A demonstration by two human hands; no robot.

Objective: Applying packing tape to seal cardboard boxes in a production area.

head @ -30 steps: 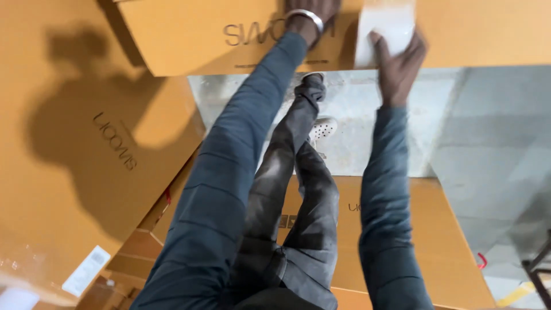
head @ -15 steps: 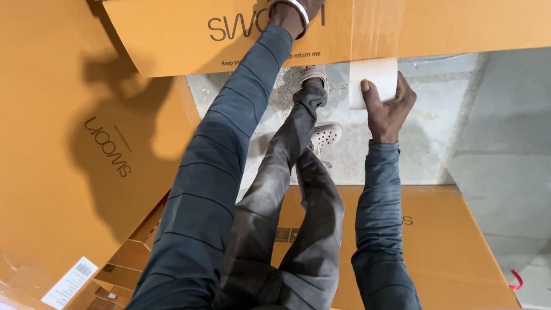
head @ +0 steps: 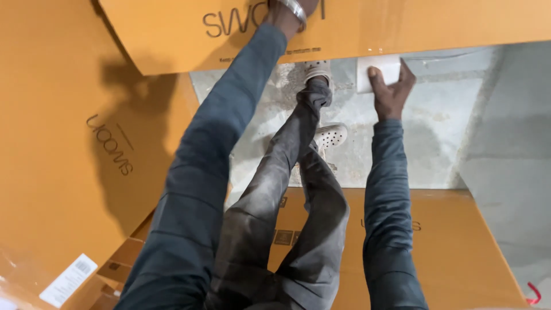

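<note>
A large flat orange cardboard panel [head: 402, 28] stretches across the top of the view. My left hand [head: 287, 11], with a silver bracelet on the wrist, presses on its face near the top edge of the frame. My right hand [head: 391, 92] holds a white rectangular sheet [head: 380, 69] at the panel's lower edge; the sheet's upper part is tucked behind the cardboard. Both sleeves are dark blue-grey. My legs in grey trousers [head: 293, 201] and white perforated shoes [head: 330, 136] stand on the floor between my arms.
More orange cardboard leans at the left [head: 63, 143], with a white label [head: 69, 280] near its bottom. Another orange box [head: 459, 247] lies flat under my legs. Grey concrete floor [head: 447, 132] shows at centre and right; a red object [head: 534, 293] is at the lower right corner.
The panel has come lower in the view. My right hand with the white sheet moved down its face to the lower edge. My left hand stayed on the panel.
</note>
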